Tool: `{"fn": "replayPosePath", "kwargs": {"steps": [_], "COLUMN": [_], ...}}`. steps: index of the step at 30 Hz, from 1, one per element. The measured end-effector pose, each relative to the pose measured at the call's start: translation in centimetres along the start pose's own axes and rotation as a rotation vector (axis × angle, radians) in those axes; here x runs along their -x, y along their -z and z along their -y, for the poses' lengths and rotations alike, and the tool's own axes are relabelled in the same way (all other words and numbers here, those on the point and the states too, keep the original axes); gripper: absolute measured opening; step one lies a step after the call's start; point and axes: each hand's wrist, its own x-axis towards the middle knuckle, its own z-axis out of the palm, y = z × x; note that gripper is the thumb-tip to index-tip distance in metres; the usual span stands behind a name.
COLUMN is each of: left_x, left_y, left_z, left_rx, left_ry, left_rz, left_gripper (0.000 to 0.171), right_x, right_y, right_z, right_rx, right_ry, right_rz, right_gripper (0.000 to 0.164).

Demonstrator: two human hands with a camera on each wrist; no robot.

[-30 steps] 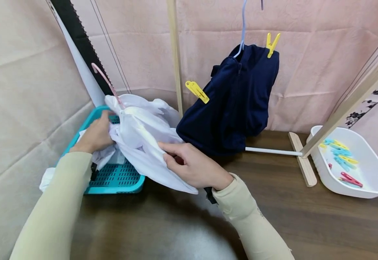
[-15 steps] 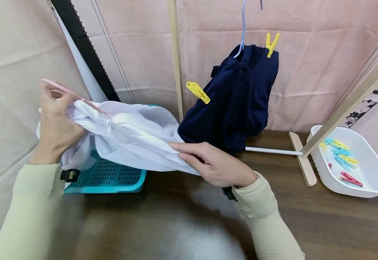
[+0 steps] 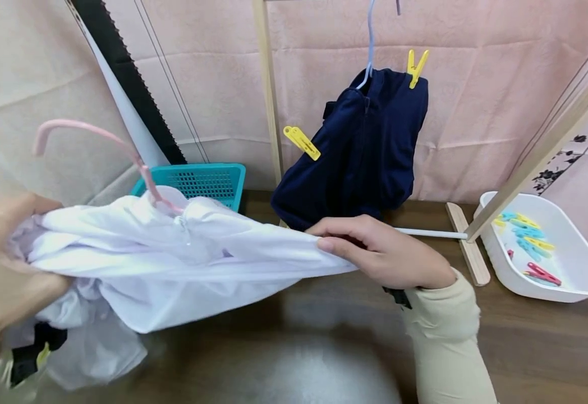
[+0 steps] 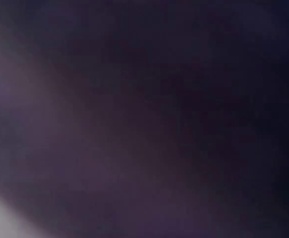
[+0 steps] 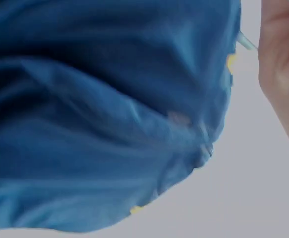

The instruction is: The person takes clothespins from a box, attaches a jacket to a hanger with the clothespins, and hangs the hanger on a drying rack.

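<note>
A white garment [image 3: 198,269] is stretched sideways between my hands in the head view, with a pink hanger [image 3: 142,168] inside it and the hook sticking up out of its top. My left hand [image 3: 6,275], blurred at the left edge, grips the garment's bunched end, and loose white cloth hangs below. At the other end my right hand [image 3: 390,252] pinches the cloth between thumb and fingers. Behind that hand hangs a navy garment [image 3: 359,151] on a light blue hanger [image 3: 371,39]; it fills much of the right wrist view. The left wrist view is too dark to read.
A teal basket [image 3: 240,185] stands behind the white garment. Yellow clothespins [image 3: 301,143] are clipped to the navy garment. On the right are a wooden stand [image 3: 468,247] with a white bar and a white tub [image 3: 582,280] holding several clothespins.
My left hand has come out of the basket, leftward and closer, drawing the white garment and hanger away from it. My right hand has shifted right, and the cloth is now pulled straighter.
</note>
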Motion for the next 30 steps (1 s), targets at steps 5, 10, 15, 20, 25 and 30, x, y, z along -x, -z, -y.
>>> {"fn": "replayPosePath", "kwargs": {"steps": [5, 10, 15, 20, 25, 30], "left_x": [1.2, 1.3, 0.6, -0.4, -0.6, -0.5], "left_y": [-0.2, -0.8, -2.8, -5.7, -9.8, -14.2], "left_z": [-1.4, -6.9, -12.3, -16.8, -20.3, -22.7], "left_rx": [-0.069, -0.243, -0.244, -0.155, -0.025, 0.093], "left_ry": [-0.102, -0.19, -0.278, -0.264, -0.249, -0.267], "left_rz": [0.083, 0.241, 0.332, 0.392, 0.361, 0.298], "left_gripper": [0.061, 0.064, 0.063, 0.057, 0.05, 0.05], "right_x": [3.4, 7.0, 11.0, 14.8, 18.1, 20.4], "right_y": [2.1, 3.8, 5.7, 7.5, 9.0, 10.1], "right_z": [0.5, 0.1, -0.1, -0.9, -2.4, -3.4], "right_rx": [0.093, 0.224, 0.369, 0.417, 0.233, 0.348], "right_ry": [0.042, 0.118, -0.006, -0.132, -0.129, -0.082], "right_rz": [-0.043, -0.278, -0.473, -0.601, -0.857, -1.137], "right_gripper": [0.03, 0.036, 0.034, 0.028, 0.02, 0.02]}}
